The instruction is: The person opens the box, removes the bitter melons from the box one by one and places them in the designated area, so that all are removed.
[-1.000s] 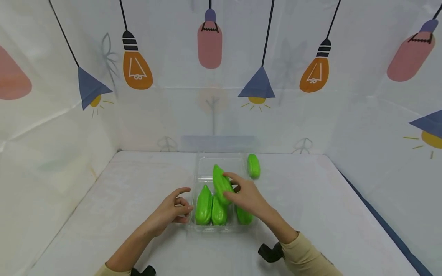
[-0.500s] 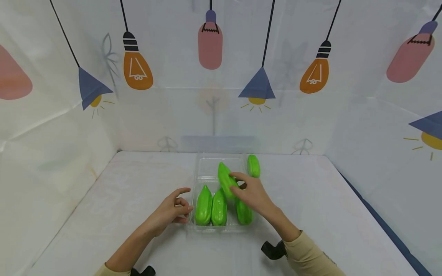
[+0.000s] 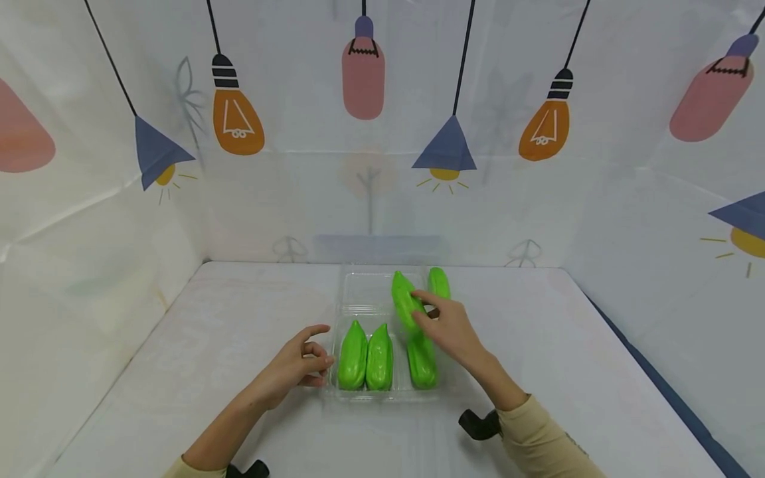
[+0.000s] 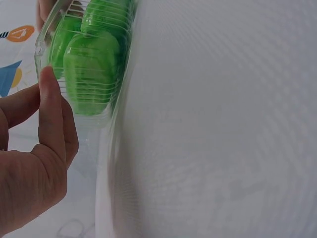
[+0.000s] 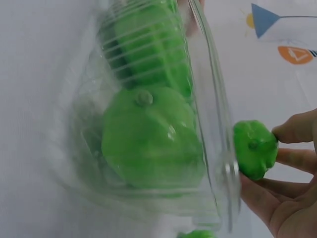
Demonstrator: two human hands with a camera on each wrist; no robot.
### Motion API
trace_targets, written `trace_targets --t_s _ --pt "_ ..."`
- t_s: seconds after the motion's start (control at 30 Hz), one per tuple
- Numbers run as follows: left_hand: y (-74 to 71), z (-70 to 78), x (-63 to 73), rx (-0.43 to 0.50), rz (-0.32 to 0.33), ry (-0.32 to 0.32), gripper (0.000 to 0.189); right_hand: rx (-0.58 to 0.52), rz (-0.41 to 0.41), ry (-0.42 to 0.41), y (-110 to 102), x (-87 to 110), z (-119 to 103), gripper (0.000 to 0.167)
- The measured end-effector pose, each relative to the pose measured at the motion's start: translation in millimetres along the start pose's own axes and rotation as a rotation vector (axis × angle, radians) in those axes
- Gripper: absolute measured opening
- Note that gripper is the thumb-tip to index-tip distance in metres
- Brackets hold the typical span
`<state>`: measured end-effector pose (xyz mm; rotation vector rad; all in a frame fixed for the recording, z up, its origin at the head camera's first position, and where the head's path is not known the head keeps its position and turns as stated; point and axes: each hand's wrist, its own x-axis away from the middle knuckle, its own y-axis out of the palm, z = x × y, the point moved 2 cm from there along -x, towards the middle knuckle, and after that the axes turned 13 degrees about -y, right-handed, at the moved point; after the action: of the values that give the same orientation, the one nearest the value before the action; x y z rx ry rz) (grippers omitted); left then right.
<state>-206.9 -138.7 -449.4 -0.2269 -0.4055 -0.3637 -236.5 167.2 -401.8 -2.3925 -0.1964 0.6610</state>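
Note:
My right hand (image 3: pixel 447 329) pinches a green ridged gourd (image 3: pixel 404 295) between thumb and fingers, tilted above the right side of a clear plastic box (image 3: pixel 382 396). In the right wrist view this gourd (image 5: pixel 254 148) shows end-on, outside the box's rim. Two more gourds, one (image 3: pixel 352 356) at the left and another (image 3: pixel 380 358) beside it, lie side by side in the box. A third gourd (image 3: pixel 422 365) lies at the right, its far end hidden by the held one. My left hand (image 3: pixel 295 365) pinches the box's left rim; in the left wrist view its fingertip (image 4: pixel 47 74) covers that rim.
The box's lid (image 3: pixel 366 290) lies opened back behind it. Another green gourd (image 3: pixel 439 282) lies on the white table (image 3: pixel 257 312) to the right of the lid, partly behind my right hand. A patterned cloth wall (image 3: pixel 287 199) stands at the back.
My right hand has moved right and away from me with the gourd, from above the box's middle to its right side. My left hand has stayed in place.

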Motion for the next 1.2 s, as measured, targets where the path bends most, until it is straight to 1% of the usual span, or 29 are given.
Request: trace_targets --t_s 0.17,0.33,0.53,0.73,0.97,1.2 --pt "-0.2 0.3 0.1 0.006 -0.003 0.004 0.075 0.021 0.044 -0.008 -8 -1.4 7 0.040" --pt "0.2 0.0 0.1 0.010 0.006 -0.005 0.074 0.043 0.087 -0.014 -16 -1.4 18 0.040" --pt "-0.7 0.1 -0.1 0.001 -0.001 0.010 0.075 0.058 0.132 -0.018 -25 -1.4 29 0.039" --pt "-0.6 -0.3 -0.5 0.001 -0.002 0.009 0.074 0.087 0.161 0.006 -33 -1.5 42 0.040" --pt "0.0 -1.3 -1.6 0.009 0.002 -0.002 0.072 0.148 0.176 0.024 -40 -2.9 55 0.040" --pt "-0.5 0.6 -0.2 0.013 -0.008 0.003 0.074 0.196 0.189 0.043 -47 -4.6 70 0.041"
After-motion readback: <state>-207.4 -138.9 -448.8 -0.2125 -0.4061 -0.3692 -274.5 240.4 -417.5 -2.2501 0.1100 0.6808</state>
